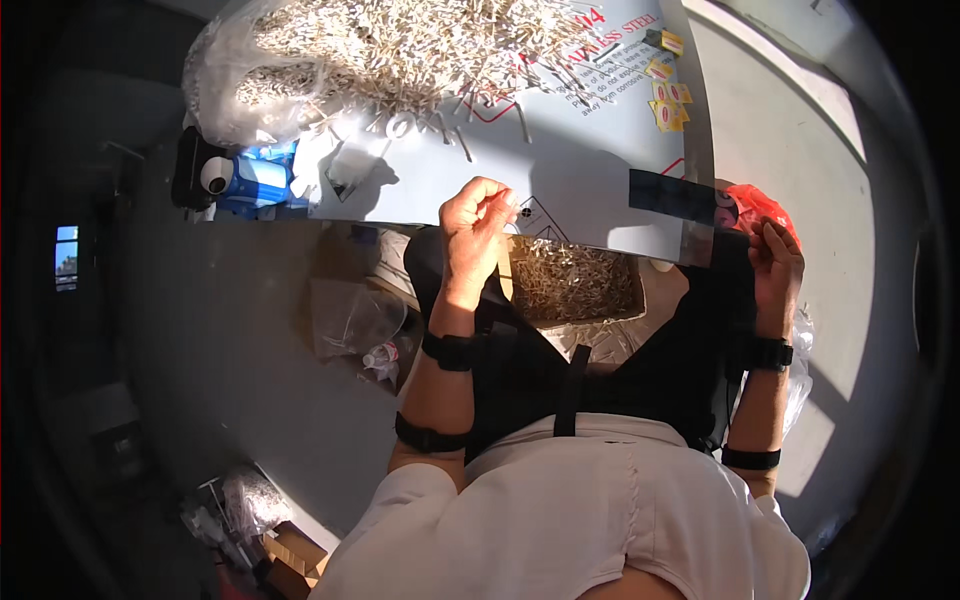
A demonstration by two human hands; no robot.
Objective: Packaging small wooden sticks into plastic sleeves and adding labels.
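A big heap of thin, pale sticks with white ends (380, 55), which look like cotton swabs, covers the far part of the table. My left hand (473, 235) is raised over the table's near edge, its thumb and fingertips pinched together. Whatever they pinch is too small to make out. To the right, my right hand (778, 268) has curled fingers beside a red plastic bag (762, 205); what lies between its fingertips is not discernible. Below the near edge, between my legs, a cardboard box (642, 290) holds many similar sticks, browner in the shade.
The metal-topped table (590, 170) carries small yellow packets (668, 105) at its right, a clear plastic bag (215, 85) and a blue bottle (258, 182) at its left. Another clear bag (350, 315) lies below left. A cardboard carton (293, 552) stands at lower left.
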